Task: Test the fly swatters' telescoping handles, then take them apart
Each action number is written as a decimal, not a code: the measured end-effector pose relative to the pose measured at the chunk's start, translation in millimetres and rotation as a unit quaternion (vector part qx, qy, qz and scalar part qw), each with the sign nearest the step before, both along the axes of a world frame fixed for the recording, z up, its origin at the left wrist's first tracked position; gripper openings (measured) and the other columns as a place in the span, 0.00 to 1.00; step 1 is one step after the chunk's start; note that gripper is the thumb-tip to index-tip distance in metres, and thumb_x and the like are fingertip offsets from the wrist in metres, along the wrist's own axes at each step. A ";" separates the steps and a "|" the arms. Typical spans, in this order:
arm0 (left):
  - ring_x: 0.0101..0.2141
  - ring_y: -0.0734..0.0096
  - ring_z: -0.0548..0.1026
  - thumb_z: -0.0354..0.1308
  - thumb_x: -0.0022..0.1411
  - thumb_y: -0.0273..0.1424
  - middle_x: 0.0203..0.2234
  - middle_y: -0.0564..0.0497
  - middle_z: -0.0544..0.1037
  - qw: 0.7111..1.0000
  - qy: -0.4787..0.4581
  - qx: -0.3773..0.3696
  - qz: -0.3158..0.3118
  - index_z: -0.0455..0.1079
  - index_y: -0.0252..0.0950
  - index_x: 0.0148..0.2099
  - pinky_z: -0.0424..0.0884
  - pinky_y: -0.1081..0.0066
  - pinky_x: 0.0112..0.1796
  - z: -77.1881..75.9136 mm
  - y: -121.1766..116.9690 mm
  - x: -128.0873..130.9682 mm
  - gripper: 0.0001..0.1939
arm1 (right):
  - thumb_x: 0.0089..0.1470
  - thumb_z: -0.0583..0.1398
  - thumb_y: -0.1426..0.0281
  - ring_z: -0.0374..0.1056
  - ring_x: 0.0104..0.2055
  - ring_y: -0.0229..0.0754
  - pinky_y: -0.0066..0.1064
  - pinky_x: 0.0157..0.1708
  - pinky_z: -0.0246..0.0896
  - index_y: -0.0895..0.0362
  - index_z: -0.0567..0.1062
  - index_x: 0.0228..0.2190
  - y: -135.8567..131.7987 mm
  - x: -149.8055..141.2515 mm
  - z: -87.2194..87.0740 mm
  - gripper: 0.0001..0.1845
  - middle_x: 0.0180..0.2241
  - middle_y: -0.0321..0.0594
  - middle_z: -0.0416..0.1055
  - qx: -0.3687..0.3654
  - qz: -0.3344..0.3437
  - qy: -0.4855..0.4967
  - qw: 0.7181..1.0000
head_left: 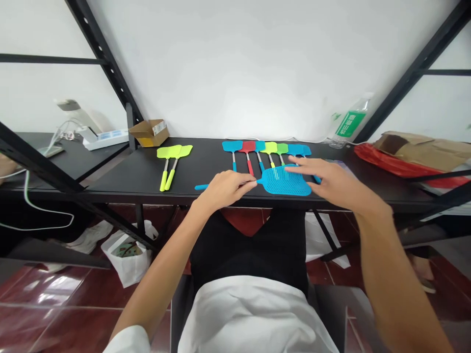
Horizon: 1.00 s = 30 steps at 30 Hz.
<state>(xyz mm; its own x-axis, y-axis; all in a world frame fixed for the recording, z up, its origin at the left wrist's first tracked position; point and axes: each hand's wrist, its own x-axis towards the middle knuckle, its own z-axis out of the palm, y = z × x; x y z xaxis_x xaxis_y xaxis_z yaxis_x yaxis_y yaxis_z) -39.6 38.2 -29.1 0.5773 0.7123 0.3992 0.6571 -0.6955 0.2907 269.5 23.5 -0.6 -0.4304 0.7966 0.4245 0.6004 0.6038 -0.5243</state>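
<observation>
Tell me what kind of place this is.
Probably a shared workroom or sorting station: a black desk bears fly swatters in several colours, a white power strip lies on the left, and another person's hand shows at the left edge.

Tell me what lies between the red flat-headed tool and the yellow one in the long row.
The head view shows one blue flat-headed tool between the red tool and the yellow tool.

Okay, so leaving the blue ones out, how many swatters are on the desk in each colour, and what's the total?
Yellow swatters: 3
Red swatter: 1
Green swatter: 1
Total: 5
</observation>
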 end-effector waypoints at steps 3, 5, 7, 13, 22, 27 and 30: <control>0.30 0.63 0.76 0.46 0.73 0.42 0.29 0.48 0.80 1.000 0.005 0.008 0.002 0.79 0.42 0.43 0.57 0.70 0.31 -5.1 -0.3 3.4 0.20 | 0.47 0.62 0.84 0.66 0.62 0.59 0.53 0.61 0.61 0.43 0.83 0.46 7.5 -10.7 -9.1 0.30 0.52 0.32 0.78 -0.008 0.015 -0.028 0.999; 0.31 0.62 0.77 0.46 0.74 0.42 0.30 0.48 0.81 1.000 0.017 0.021 0.011 0.79 0.42 0.42 0.56 0.70 0.31 -8.7 -0.4 4.9 0.21 | 0.47 0.62 0.83 0.73 0.54 0.58 0.48 0.52 0.68 0.45 0.85 0.42 10.7 -14.6 -13.8 0.25 0.45 0.34 0.81 -0.031 0.011 -0.019 0.999; 0.32 0.61 0.77 0.46 0.74 0.41 0.32 0.48 0.82 0.999 0.032 0.039 0.019 0.79 0.42 0.42 0.56 0.69 0.30 -11.2 -0.3 6.2 0.20 | 0.47 0.66 0.79 0.77 0.40 0.54 0.40 0.38 0.70 0.48 0.85 0.33 11.2 -16.2 -15.9 0.15 0.34 0.35 0.82 -0.054 -0.007 0.016 0.998; 0.33 0.63 0.78 0.44 0.75 0.42 0.33 0.48 0.82 0.994 0.064 0.092 0.017 0.78 0.40 0.43 0.54 0.69 0.28 -9.7 -2.7 8.9 0.22 | 0.43 0.73 0.68 0.53 0.17 0.33 0.29 0.19 0.46 0.56 0.71 0.13 9.4 -13.8 -14.2 0.19 0.13 0.30 0.61 -0.162 -0.037 0.074 0.983; 0.30 0.66 0.78 0.45 0.74 0.37 0.32 0.51 0.82 0.990 0.081 0.118 -0.006 0.76 0.39 0.37 0.51 0.69 0.25 -4.7 -10.7 12.0 0.20 | 0.46 0.71 0.53 0.74 0.32 0.48 0.38 0.32 0.70 0.59 0.82 0.36 15.6 -10.7 -27.2 0.24 0.32 0.44 0.79 -0.368 0.061 0.164 0.913; 0.38 0.63 0.80 0.44 0.75 0.39 0.38 0.49 0.84 0.995 0.061 0.077 -0.005 0.78 0.40 0.43 0.60 0.71 0.30 -10.0 -5.6 15.2 0.20 | 0.43 0.72 0.51 0.76 0.38 0.53 0.43 0.39 0.73 0.57 0.83 0.40 19.8 -6.8 -24.3 0.27 0.34 0.44 0.81 -0.329 0.059 0.144 0.932; 0.42 0.61 0.80 0.48 0.73 0.44 0.43 0.49 0.84 0.997 0.055 0.055 0.006 0.76 0.43 0.54 0.65 0.70 0.35 -7.2 0.0 5.4 0.19 | 0.44 0.71 0.51 0.76 0.43 0.56 0.47 0.43 0.73 0.56 0.83 0.42 22.1 5.0 -21.2 0.28 0.38 0.45 0.81 -0.305 0.052 0.127 0.942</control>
<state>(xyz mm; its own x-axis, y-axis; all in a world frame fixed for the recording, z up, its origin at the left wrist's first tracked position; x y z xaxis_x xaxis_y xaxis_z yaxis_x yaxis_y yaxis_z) -34.1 38.2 -36.3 0.6137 0.6747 0.4102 0.6888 -0.7114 0.1396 274.4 45.6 -21.8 -0.4661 0.8847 0.0024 0.3619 0.1932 -0.9120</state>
